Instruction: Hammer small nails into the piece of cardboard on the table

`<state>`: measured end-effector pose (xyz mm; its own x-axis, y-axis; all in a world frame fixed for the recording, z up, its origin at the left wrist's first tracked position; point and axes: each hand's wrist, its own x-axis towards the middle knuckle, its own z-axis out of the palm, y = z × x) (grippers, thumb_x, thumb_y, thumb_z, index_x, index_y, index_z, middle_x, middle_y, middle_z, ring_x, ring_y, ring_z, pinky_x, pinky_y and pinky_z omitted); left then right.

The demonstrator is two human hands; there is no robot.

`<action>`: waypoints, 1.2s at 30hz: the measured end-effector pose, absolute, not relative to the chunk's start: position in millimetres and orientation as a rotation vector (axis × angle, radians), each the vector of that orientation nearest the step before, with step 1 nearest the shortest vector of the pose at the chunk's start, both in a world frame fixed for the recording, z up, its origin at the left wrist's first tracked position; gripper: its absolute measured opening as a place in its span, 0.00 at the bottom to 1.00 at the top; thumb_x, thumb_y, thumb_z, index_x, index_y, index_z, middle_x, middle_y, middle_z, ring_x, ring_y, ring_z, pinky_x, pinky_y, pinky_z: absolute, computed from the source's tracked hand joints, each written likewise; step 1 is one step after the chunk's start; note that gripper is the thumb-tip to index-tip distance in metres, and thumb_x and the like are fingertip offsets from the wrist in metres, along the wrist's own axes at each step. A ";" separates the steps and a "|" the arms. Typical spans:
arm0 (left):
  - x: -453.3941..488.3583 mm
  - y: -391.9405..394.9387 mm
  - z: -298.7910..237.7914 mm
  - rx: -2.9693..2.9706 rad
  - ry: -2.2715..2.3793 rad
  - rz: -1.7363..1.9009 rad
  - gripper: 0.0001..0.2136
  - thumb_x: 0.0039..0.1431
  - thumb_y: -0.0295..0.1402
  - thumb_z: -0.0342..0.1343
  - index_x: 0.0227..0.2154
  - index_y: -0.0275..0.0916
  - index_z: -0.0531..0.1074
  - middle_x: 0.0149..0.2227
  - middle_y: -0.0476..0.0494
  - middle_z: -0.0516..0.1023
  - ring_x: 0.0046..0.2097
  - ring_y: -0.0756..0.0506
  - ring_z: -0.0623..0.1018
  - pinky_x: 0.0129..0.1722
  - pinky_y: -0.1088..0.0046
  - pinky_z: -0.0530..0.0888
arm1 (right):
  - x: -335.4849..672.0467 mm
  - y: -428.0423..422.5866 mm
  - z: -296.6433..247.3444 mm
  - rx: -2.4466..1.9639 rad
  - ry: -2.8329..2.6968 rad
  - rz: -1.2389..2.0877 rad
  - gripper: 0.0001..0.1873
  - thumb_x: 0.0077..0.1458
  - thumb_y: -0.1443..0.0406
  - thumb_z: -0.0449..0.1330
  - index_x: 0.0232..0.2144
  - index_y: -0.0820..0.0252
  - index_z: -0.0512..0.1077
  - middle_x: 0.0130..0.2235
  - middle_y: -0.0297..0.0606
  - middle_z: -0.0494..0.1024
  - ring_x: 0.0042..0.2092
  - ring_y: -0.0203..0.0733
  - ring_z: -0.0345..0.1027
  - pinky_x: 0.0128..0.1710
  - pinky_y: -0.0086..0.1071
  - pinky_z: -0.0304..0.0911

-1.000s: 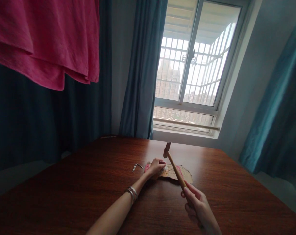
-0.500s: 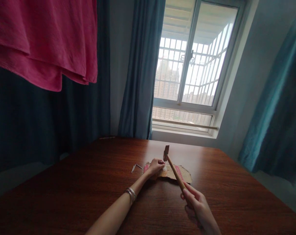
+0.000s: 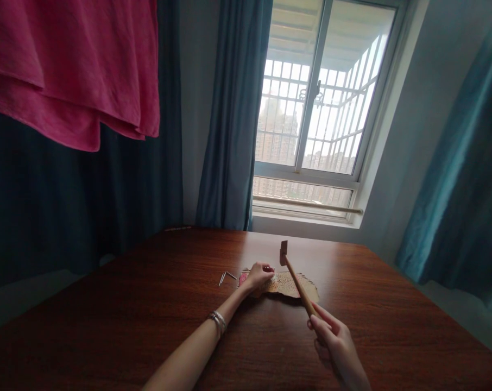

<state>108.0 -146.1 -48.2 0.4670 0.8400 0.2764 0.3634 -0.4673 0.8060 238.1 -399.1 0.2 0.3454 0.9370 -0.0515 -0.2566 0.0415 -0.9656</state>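
Head view, and here's the layout: the perforated sheet (image 3: 289, 286) lies flat on the wood-grain table (image 3: 148, 326), straight ahead of me, its long axis running crosswise, left to right. My left hand (image 3: 261, 276) is the nearer one, right over the sheet's left part, fingers curled in narrow; whether they're pinching something, I can't tell. My right hand (image 3: 333, 332) is lower and to the right, closed round the handle of a wooden-handled hammer (image 3: 297, 283). That handle slants away from me, up and leftward across the sheet, so the blocky head sits to the right of my left fingertips and clear of them; its exact height I can't judge. Now the sheet itself: tan, peppered with small dark dots, a pink patch at the left end, a wavy near edge, a row of dark marks along the far right edge. And just left of it, a few thin metal rods (image 3: 222, 279) on the tabletop.
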 end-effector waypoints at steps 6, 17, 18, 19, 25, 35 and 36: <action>107.5 -145.9 -46.0 1.975 0.937 0.868 0.13 0.42 0.27 0.51 0.32 0.34 0.74 0.32 0.45 0.78 0.35 0.48 0.75 0.33 0.78 0.69 | 248.9 -400.9 -6.6 -1.397 -0.762 0.670 0.35 0.33 0.55 0.66 0.44 0.68 0.71 0.21 0.36 0.75 0.20 0.37 0.65 0.16 0.26 0.58; 108.0 -143.6 -48.4 1.861 0.879 0.964 0.19 0.41 0.21 0.46 0.40 0.33 0.70 0.33 0.45 0.74 0.36 0.50 0.73 0.36 0.77 0.70 | 287.7 -403.8 -44.7 -1.881 -0.910 0.283 0.22 0.41 0.56 0.57 0.39 0.59 0.75 0.33 0.43 0.79 0.35 0.50 0.73 0.33 0.34 0.64; 107.8 -143.5 -48.7 1.857 0.883 0.967 0.20 0.41 0.20 0.46 0.40 0.33 0.70 0.33 0.45 0.74 0.36 0.50 0.73 0.35 0.77 0.70 | 288.2 -403.7 -46.5 -1.912 -0.923 0.267 0.22 0.42 0.56 0.56 0.40 0.58 0.74 0.33 0.43 0.79 0.35 0.50 0.72 0.33 0.34 0.64; 107.7 -143.5 -48.8 1.854 0.885 0.968 0.20 0.41 0.20 0.46 0.40 0.33 0.70 0.33 0.45 0.74 0.35 0.50 0.73 0.35 0.77 0.70 | 288.2 -403.7 -47.7 -1.941 -0.938 0.253 0.23 0.42 0.56 0.55 0.41 0.58 0.74 0.34 0.44 0.79 0.36 0.51 0.72 0.34 0.35 0.64; 105.9 -149.4 -42.7 1.864 0.918 1.038 0.20 0.40 0.18 0.46 0.39 0.34 0.71 0.33 0.45 0.74 0.36 0.50 0.74 0.36 0.76 0.69 | 283.3 -403.8 -49.9 -2.096 -1.055 0.101 0.22 0.46 0.58 0.51 0.43 0.58 0.72 0.35 0.45 0.78 0.37 0.52 0.71 0.36 0.39 0.62; 97.9 -164.7 -25.6 1.910 1.072 1.320 0.17 0.44 0.19 0.43 0.32 0.35 0.74 0.29 0.45 0.75 0.34 0.49 0.73 0.37 0.75 0.69 | 286.6 -404.3 -66.0 -1.988 -1.179 -0.056 0.20 0.46 0.61 0.52 0.40 0.63 0.71 0.40 0.46 0.75 0.42 0.50 0.67 0.45 0.38 0.60; 96.8 -163.6 -24.3 1.913 1.073 1.328 0.17 0.44 0.19 0.42 0.32 0.34 0.74 0.29 0.45 0.75 0.34 0.49 0.73 0.37 0.74 0.69 | 287.4 -404.8 -66.5 -1.978 -1.171 -0.034 0.20 0.46 0.61 0.52 0.41 0.63 0.71 0.41 0.46 0.74 0.43 0.50 0.67 0.45 0.38 0.60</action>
